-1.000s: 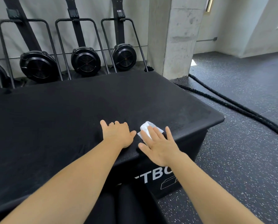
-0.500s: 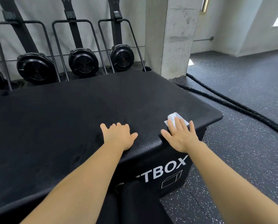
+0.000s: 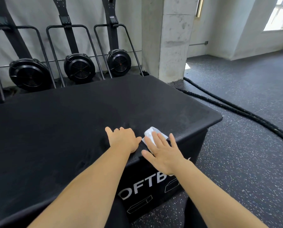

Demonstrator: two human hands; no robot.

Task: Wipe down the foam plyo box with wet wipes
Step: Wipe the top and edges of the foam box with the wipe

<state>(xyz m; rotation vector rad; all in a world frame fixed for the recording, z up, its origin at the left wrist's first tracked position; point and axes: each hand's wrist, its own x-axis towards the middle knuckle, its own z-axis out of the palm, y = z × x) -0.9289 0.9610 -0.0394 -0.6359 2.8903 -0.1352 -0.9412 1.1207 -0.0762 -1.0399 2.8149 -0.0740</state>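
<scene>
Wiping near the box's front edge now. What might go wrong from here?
1. The right hand presses the wet wipe with flat fingers, ungripped, beside the edge of the foam plyo box; a stroke might push it off onto the floor.
2. The wipe is bunched, so passes may leave gaps.
3. The left hand rests on the top; that patch might get skipped.

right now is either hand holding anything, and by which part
Nothing is gripped. The right hand presses the wet wipe onto the plyo box with straight fingers over its near part; the left hand rests empty.
</scene>
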